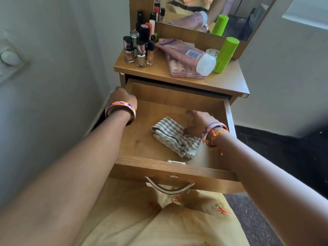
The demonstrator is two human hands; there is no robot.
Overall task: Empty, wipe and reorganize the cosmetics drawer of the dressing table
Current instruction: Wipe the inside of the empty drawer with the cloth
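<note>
1. The left hand (124, 98) curls over the left wall of the open wooden drawer (177, 167), so its fingers are hidden.
2. The right hand (200, 122) is blurry. Its fingertips cannot be made out where it meets the grey and white checked cloth (174, 136).
3. The writing on the pink tube with a white cap (184, 54) is too small to read.
4. The small bottles with black caps (140, 48) stand packed close, and the back ones are partly hidden.
5. The mirror in a wooden frame (236, 20) is cut off by the top edge.
6. The round white thing on the left wall (8, 57) is too blurry to name.
</note>
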